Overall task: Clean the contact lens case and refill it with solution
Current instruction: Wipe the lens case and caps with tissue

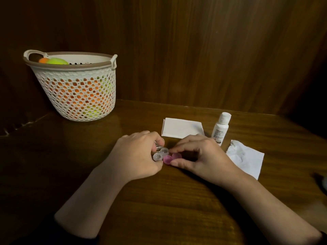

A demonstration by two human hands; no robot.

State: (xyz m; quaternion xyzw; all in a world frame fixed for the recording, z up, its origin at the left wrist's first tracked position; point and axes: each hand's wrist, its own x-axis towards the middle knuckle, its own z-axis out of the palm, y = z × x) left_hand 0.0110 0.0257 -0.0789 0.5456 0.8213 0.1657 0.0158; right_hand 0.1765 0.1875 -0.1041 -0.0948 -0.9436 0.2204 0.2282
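You have the contact lens case [160, 154] between both hands, low over the wooden table [159, 200], just in front of the folded white packet [182, 128]. Your left hand [139, 154] grips the clear part with its two wells, the fingers curled around it; something shiny shows under the index finger, but I cannot tell what it is. Your right hand [200, 156] pinches the pink lids [170, 157] between thumb and fingertips. The lids are swung away from the wells, so the case is open.

I judge that you are at the early part of the task: the case is opened, and the cleaning or the refilling comes after. I cannot see if liquid is inside the wells.

The next move asks you to keep the clear part level with the left hand and to free the right hand. The crumpled tissue [246, 157] lies to the right of that hand, near it, for wiping. The solution bottle [221, 129] stands upright just behind the right hand, with its white cap on, so the cap must come off before you pour.

The bottle has a label with dark print, but the writing is too small to read, and no brand can be told. The packet shows no writing. A white mesh basket [76, 89] with orange and green things stands far left, apart from your work.
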